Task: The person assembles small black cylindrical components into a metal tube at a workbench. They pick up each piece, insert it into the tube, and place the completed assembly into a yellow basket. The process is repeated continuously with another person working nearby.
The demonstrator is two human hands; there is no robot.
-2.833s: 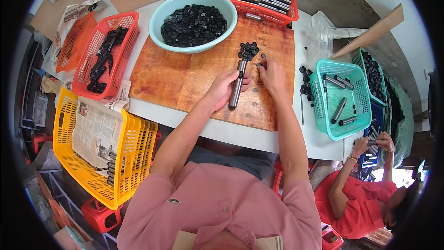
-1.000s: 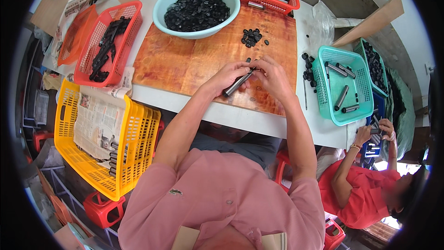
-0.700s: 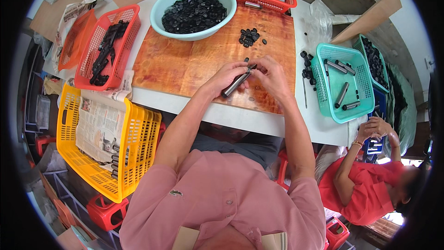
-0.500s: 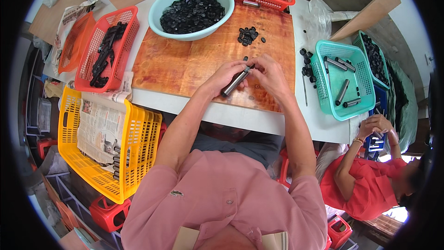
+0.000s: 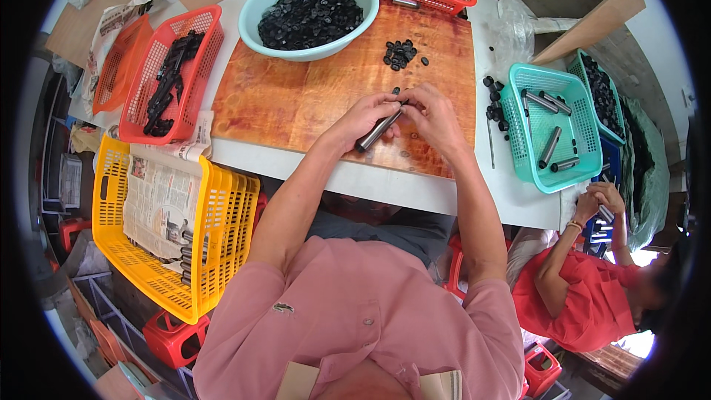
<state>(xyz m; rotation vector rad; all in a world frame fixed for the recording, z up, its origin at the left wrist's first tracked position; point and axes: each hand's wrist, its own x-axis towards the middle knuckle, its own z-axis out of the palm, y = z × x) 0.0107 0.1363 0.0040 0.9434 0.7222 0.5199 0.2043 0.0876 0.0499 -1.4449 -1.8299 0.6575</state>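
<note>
My left hand point(image 5: 364, 120) is closed around a dark, shiny metal tube point(image 5: 375, 133) with a black lower end. The tube tilts, its upper end pointing away to the right. At that upper end my right hand point(image 5: 435, 117) is closed, thumb and fingertips pinched together; a dark bit shows there, too small to name. Just beyond my fingers a small black piece point(image 5: 396, 91) lies on the brown wooden board point(image 5: 296, 104). Farther off on the board is a small pile of black caps point(image 5: 400, 54).
A pale blue basin point(image 5: 248, 26) of small black pieces stands behind. Red baskets point(image 5: 211, 59) sit at left and back. The green basket point(image 5: 548, 178) at right holds tubes. A yellow crate point(image 5: 196, 281) stands at left. Beside me a person in red point(image 5: 578, 289) handles tubes.
My hands stay at nearly the same spot around the tube, with only slight finger movement. The co-worker's hands have shifted a little, and a tube shows more clearly below them.
</note>
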